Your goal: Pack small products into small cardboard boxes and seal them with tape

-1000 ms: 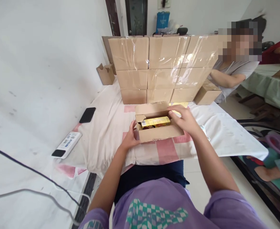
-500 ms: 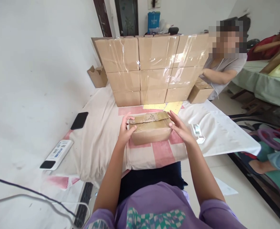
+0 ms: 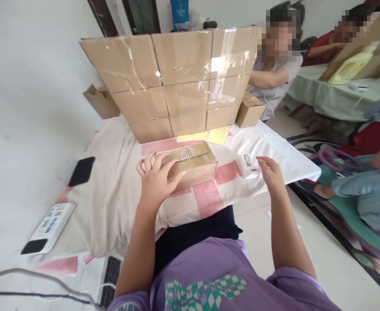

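Observation:
A small brown cardboard box (image 3: 194,169), with tape along its top seam, lies on the cloth in front of me. My left hand (image 3: 157,177) is at its left end, fingers spread and thumb over the near side; whether it touches the cardboard I cannot tell. To the right, my right hand (image 3: 270,170) hovers with its fingers stretched toward a small white object (image 3: 248,166) with a greyish patch on top. A narrow gap seems to separate the fingertips from it, and nothing is in that hand.
A wall of stacked cartons (image 3: 185,93) under clear wrap stands behind, with yellow sheets (image 3: 217,135) at its foot. A single carton (image 3: 250,110) is at its right, beside a person. On the left lie a black phone (image 3: 82,171) and a white power strip-like device (image 3: 52,226).
My right hand has left the box and moved right to the white object. My left hand has loosened and spread at the box's left end. The view has shifted rightward.

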`<state>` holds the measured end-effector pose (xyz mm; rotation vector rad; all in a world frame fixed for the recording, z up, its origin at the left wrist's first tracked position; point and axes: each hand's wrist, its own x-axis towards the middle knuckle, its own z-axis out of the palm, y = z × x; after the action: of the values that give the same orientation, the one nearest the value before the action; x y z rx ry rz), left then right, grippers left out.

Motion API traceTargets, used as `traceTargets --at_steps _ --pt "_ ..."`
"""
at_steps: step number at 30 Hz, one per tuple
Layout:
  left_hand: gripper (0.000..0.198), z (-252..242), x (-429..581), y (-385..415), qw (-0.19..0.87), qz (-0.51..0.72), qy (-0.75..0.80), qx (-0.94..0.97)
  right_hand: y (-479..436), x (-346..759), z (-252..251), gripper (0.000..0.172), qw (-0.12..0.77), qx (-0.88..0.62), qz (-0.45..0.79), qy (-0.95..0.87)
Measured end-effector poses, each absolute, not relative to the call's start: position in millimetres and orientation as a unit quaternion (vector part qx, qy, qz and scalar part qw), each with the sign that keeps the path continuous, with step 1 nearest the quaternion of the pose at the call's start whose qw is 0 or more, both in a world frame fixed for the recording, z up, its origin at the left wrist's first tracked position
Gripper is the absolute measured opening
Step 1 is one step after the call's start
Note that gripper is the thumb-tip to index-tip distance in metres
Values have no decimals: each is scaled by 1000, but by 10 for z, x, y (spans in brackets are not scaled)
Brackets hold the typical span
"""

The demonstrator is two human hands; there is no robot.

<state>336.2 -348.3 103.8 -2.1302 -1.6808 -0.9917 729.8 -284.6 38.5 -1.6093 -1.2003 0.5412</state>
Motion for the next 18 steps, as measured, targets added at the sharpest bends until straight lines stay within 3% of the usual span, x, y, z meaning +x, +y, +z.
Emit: traceTargets --at_steps 3,5,6,9,10,14,18 --pt "13 870 3962 -3411 170 -471 -468 -729 -2834 7506 310 33 444 -702 314 -459" --pt "10 714 4494 -3304 118 -453 -392 -792 -2801 7538 292 33 422 -703 359 -446" --pt "21 632 4769 -3224 63 -403 -365 -837 -2778 7538 295 33 412 -707 372 -439" --pt "92 393 5484 -2873 -69 -305 -336 -888 -2691 7521 331 27 379 -726 391 -419" --pt "107 316 5655 -2738 -102 -284 -338 -891 -2662 7518 348 23 369 -732 394 -415" --pt "120 25 5968 -2334 -238 -306 -354 -851 -2579 7520 421 20 342 -746 396 -413" --pt "118 -168 5968 -2253 -260 -376 -316 -832 -2558 7539 495 21 305 -757 395 -421"
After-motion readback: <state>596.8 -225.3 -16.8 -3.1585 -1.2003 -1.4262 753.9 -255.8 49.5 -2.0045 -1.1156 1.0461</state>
